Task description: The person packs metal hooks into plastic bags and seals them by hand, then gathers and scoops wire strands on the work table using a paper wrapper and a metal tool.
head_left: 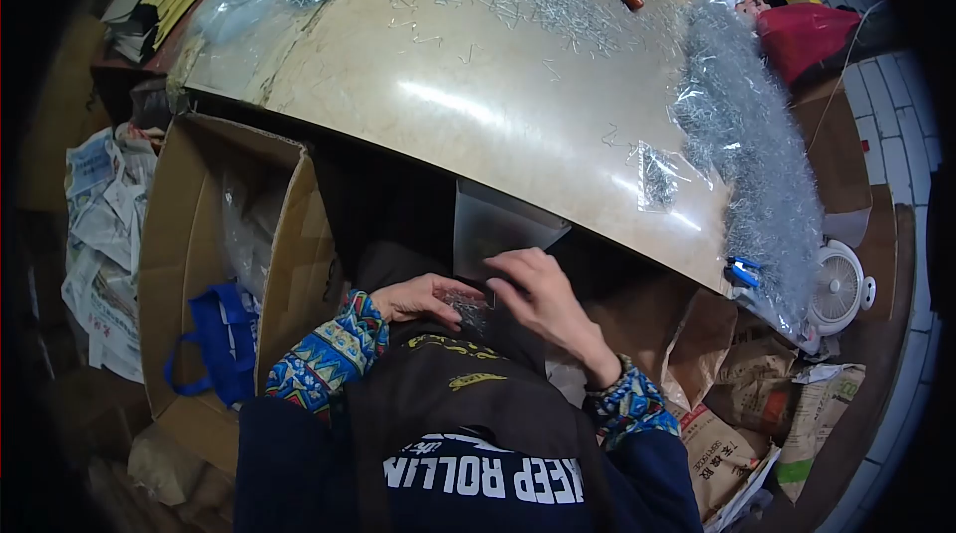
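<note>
One cluster of metal wire pieces (468, 312) on my feed — low over the dark garment (438, 384), near the edge of the surface (558, 139). Left hand (413, 300): fingers curled, holding it. Right hand (546, 302) — fingers bent, parted from the thumb; contact I cannot tell.

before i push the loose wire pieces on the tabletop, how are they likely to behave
The wire pieces are probably light, since each looks thin and small. They may snag and drag one another along, as many are bent and lie across each other. Stray ones would likely slide easily, because the tabletop looks smooth and glossy.
</note>
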A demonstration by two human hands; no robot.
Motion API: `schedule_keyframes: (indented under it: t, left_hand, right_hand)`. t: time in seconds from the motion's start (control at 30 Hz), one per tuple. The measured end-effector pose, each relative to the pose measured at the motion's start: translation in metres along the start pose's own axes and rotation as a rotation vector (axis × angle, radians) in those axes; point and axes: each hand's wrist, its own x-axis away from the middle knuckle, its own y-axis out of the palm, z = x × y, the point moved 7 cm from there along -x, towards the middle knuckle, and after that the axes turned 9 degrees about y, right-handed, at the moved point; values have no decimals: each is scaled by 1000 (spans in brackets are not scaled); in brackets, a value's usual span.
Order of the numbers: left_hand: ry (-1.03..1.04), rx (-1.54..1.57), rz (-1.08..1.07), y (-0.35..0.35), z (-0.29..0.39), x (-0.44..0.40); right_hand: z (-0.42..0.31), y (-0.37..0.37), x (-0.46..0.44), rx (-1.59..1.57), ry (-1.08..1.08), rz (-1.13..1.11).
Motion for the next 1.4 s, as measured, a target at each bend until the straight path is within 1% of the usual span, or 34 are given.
schedule_keyframes:
  t: [0.03,0.07,0.17,0.2,0.23,0.3,0.37,0.4,0.5,0.53,0.63,0.67,0.77,0.8,0.9,0.97,1.03,1.07,1.17,1.2,1.23,1.27,1.3,1.33,1.37,1.4]
  left_hand:
    - [28,38,-5,3,4,5]
    - [38,45,-19,4,6,9]
    - [92,6,-1,10,18,19]
    - [118,-35,4,15,26,20]
    - [147,-80,8,19,38,19]
    - [208,-121,40,26,54,16]
    - [269,-108,93,30,67,13]
    - [312,-100,86,37,78,13]
    - [402,63,-5,50,93,10]
    - [425,96,-39,58,96,10]
    - [422,-159,-112,70,100,7]
    - [389,-238,-41,63,100,3]
    - [358,-328,-20,64,97,-3]
    - [463,-321,-23,66,104,-2]
    - [419,-183,53,64,114,4]
    - [443,-248,64,67,122,6]
    - [456,-273,63,66,125,6]
    - [461,-291,61,64,125,4]
    - [493,-344,83,61,126,2]
    - [515,-360,101,65,131,4]
    - [536,-379,104,72,137,3]
    - [441,-451,154,75,137,2]
    - [469,-461,58,79,139,-1]
    - [436,-477,94,75,136,-3]
    - [404,-493,139,80,138,-1]
    - [429,-425,152,81,141,-1]
  right_hand:
    - [6,-6,3,-35,45,-8]
    - [8,-5,7,-68,66,-93]
    - [-6,-1,12,-27,-30,-91]
    - [-10,5,12,24,-87,-174]
    - [-13,11,12,-40,-89,-321]
    - [-14,2,8,-278,-82,-255]
    - [-17,-21,2,-383,-57,21]
    - [-18,-33,-1,-360,-12,140]
    - [-16,-29,-3,-87,-101,60]
    - [-11,-26,-2,-201,-13,8]
    - [-18,-42,-9,-214,-33,121]
    - [-19,-45,-12,-201,-34,133]
    - [-41,-49,-16,-18,-143,156]
    - [-45,-43,-15,140,-207,94]
    - [-30,-39,-12,237,-271,116]
    - [-27,-46,-14,165,-226,145]
    - [-46,-57,-19,132,-168,208]
    - [-57,-58,-21,194,-227,213]
    - [-50,-46,-21,315,-303,227]
    - [-51,-50,-24,299,-264,259]
    - [-55,-58,-25,293,-224,349]
    - [-47,-49,-28,350,-130,272]
    - [-35,-39,-30,398,-34,197]
    - [-33,-37,-31,389,-113,246]
    - [-33,-53,-29,317,-139,363]
    - [-32,-72,-29,243,-170,475]
